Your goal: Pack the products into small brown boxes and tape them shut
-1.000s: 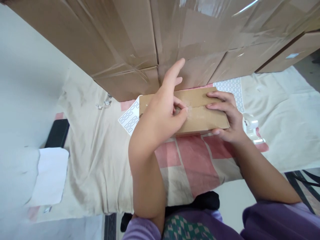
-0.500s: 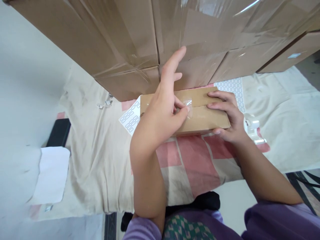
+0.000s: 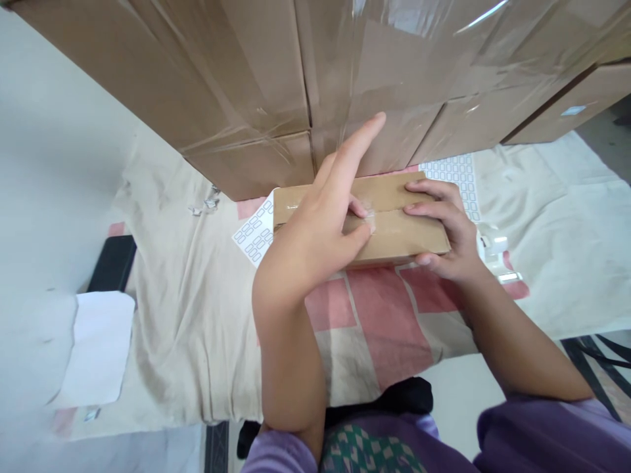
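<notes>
A small brown cardboard box (image 3: pixel 397 236) lies lengthwise in front of me, its seam facing up. My right hand (image 3: pixel 456 230) grips its right end, fingers over the top and thumb at the near edge. Across the box's left half reaches my left hand (image 3: pixel 315 230), its index finger stretched upward. The thumb and another fingertip, a little apart, rest on a short piece of clear tape (image 3: pixel 371 221) over the seam. The palm hides much of the box's left part.
Large taped cartons (image 3: pixel 236 79) stand close behind the box. Label sheets (image 3: pixel 255 235) stick out at its left and far right. A tape roll (image 3: pixel 493 240) lies beyond my right hand. At the left are a black object (image 3: pixel 112 263) and white paper (image 3: pixel 98 348) on the cloth (image 3: pixel 197 328).
My left thumb and fingertip have parted from their pinch at the tape and now press on it. The tape looks flatter. My right hand keeps its grip.
</notes>
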`<action>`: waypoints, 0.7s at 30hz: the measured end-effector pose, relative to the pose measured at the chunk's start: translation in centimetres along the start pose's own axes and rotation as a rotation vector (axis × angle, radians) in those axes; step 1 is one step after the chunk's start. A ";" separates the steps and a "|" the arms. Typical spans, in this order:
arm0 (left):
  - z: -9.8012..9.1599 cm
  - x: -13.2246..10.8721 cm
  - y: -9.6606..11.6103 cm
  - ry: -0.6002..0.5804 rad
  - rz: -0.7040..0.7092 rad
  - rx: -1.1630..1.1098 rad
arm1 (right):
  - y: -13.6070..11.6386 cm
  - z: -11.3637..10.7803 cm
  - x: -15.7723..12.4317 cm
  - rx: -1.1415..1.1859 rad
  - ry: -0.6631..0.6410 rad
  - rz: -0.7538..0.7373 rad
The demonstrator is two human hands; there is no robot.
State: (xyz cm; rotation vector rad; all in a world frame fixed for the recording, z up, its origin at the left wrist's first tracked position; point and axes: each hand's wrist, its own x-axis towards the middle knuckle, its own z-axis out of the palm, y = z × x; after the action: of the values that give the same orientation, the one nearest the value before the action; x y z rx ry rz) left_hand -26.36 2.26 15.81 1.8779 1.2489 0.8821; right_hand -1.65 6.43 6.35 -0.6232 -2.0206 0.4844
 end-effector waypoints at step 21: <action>0.2 0.3 0.1 0.085 0.010 0.084 | 0.3 -0.3 -0.2 0.034 -0.024 -0.001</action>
State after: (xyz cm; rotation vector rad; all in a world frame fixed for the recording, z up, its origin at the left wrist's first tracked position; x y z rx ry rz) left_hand -26.07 2.47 15.81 1.9307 1.3477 0.9360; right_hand -1.25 6.60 6.22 -0.5980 -2.0312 0.5265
